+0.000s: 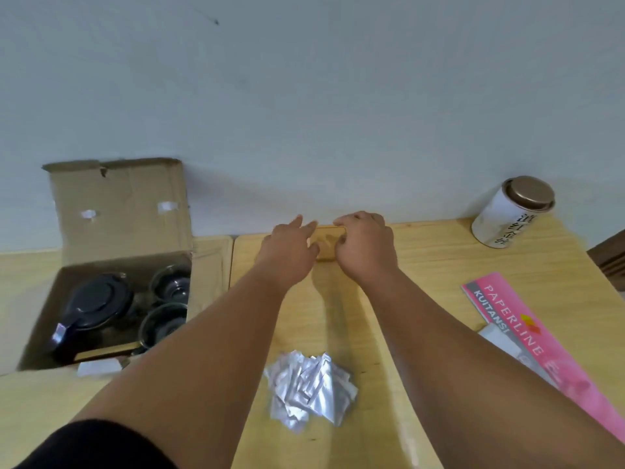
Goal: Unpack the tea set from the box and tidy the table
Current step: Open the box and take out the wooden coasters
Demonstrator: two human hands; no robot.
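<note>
An open cardboard box [118,211] stands on the left of the table. It holds a dark lidded teapot [96,301] and two dark glass cups [170,286], one behind the other. A flat wooden piece lies along the box's near inner edge. By the wall at the table's far edge rests a small wooden board [327,241]. My left hand [287,252] grips its left end with the fingers stretched over it. My right hand [367,245] curls around its right end. Most of the board is hidden under both hands.
A heap of several silver sachets [311,384] lies between my forearms. A pink receipt book [527,330] lies on the right, with a white packet beside it. A white tin with a bronze lid [510,211] stands at the back right. The wooden table [433,265] ends at the wall.
</note>
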